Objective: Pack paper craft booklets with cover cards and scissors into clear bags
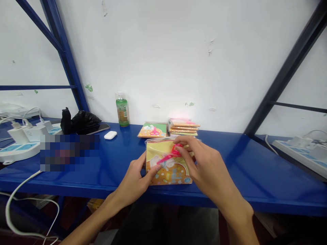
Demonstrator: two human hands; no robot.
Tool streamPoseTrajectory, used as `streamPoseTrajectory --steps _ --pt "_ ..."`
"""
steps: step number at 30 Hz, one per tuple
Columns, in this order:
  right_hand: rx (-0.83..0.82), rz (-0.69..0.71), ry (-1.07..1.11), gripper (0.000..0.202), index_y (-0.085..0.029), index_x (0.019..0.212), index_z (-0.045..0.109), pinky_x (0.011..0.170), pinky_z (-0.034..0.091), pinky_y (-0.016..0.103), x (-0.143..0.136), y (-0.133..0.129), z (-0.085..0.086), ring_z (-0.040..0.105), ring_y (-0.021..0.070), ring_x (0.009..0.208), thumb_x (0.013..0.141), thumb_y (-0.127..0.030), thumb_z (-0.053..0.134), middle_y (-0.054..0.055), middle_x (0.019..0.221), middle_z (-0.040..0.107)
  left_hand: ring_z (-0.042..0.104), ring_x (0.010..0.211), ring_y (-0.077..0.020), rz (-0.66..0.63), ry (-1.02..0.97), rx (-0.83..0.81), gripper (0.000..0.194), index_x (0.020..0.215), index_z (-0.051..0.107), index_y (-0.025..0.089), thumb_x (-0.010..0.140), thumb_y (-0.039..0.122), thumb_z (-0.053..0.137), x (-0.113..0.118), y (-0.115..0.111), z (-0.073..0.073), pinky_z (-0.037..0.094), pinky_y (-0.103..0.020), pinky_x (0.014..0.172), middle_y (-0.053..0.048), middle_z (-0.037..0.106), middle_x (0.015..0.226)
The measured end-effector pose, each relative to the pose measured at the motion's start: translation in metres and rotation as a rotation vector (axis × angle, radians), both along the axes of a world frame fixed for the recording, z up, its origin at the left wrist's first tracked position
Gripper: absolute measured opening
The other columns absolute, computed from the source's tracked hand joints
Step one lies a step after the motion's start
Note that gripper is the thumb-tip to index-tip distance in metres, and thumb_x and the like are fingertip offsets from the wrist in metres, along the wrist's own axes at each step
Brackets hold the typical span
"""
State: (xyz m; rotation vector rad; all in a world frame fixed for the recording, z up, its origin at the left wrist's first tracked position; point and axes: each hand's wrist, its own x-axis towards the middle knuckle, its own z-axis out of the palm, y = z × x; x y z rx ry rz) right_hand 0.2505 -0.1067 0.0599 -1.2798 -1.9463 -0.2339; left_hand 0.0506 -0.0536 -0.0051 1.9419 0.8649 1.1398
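A booklet [168, 177] with a yellow and orange cartoon cover, in a clear plastic sleeve, is held up near the front of the table. My left hand [136, 180] grips its left side, thumb across the front and fingers behind. Small pink scissors [166, 158] lie slanted over the cover, blades pointing down to the left. My right hand [201, 160] pinches the scissors by their handles at the booklet's upper right. Whether the scissors are inside the sleeve or in front of it, I cannot tell.
Behind stand a stack of similar packets [184, 127] and one green packet with pink scissors [153, 130]. A green-labelled bottle [122, 110], white earphone case [110, 135], phone [95, 129], black bag [85, 119] and power strip [20, 152] are on the left. Blue posts [67, 64] frame the table.
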Motion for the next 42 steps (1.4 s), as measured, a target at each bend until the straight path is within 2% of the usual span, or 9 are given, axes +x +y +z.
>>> streamPoseTrajectory --steps 6,19,26,31,36,42 --pt "0.023 0.029 0.025 0.014 -0.027 0.108 0.06 0.074 0.049 0.025 0.002 -0.002 0.001 0.07 0.0145 0.087 0.102 -0.023 0.048 -0.001 0.104 0.073 0.069 0.113 -0.0269 -0.009 -0.012 -0.02 0.043 0.133 0.058 0.021 0.095 0.04 0.061 0.0 0.0 -0.001 0.056 -0.036 0.095 -0.009 0.068 0.135" --pt "-0.056 0.014 -0.01 0.017 -0.027 0.108 0.063 0.063 0.044 0.026 -0.007 -0.002 0.001 0.069 0.0152 0.075 0.101 -0.021 0.048 -0.002 0.094 0.075 0.07 0.11 -0.0282 0.02 0.027 0.038 0.041 0.131 0.061 0.022 0.094 0.04 0.062 0.0 -0.001 0.001 0.056 -0.037 0.093 -0.008 0.07 0.131" --pt "-0.159 0.05 0.02 0.019 -0.028 0.112 0.062 0.071 0.047 0.028 -0.003 -0.008 0.003 0.069 0.0172 0.084 0.101 -0.023 0.047 -0.002 0.103 0.074 0.067 0.115 -0.0245 0.013 0.034 0.048 0.04 0.132 0.058 0.024 0.094 0.038 0.062 -0.001 -0.001 0.001 0.053 -0.034 0.097 -0.005 0.07 0.131" --pt "-0.188 0.049 0.011 0.019 -0.028 0.114 0.063 0.072 0.048 0.029 -0.003 -0.011 0.006 0.069 0.0189 0.086 0.1 -0.03 0.049 -0.001 0.106 0.074 0.065 0.117 -0.0255 -0.002 0.023 0.022 0.042 0.134 0.057 0.025 0.094 0.038 0.062 -0.001 -0.001 0.0 0.052 -0.036 0.1 -0.005 0.068 0.133" --pt "-0.198 0.028 0.005 0.017 -0.028 0.108 0.063 0.072 0.046 0.03 -0.004 -0.012 0.007 0.069 0.0186 0.082 0.101 -0.035 0.049 -0.002 0.1 0.075 0.063 0.122 -0.0259 -0.008 0.0 0.018 0.051 0.143 0.05 0.027 0.094 0.038 0.063 0.0 0.001 -0.002 0.05 -0.036 0.103 -0.004 0.065 0.138" --pt "-0.222 0.014 -0.007 0.014 -0.029 0.103 0.063 0.066 0.043 0.028 -0.002 -0.01 0.007 0.068 0.0163 0.076 0.101 -0.034 0.05 -0.004 0.092 0.075 0.064 0.12 -0.0246 -0.006 0.046 0.02 0.047 0.139 0.053 0.028 0.095 0.039 0.062 -0.003 -0.001 -0.001 0.049 -0.034 0.103 -0.003 0.066 0.137"
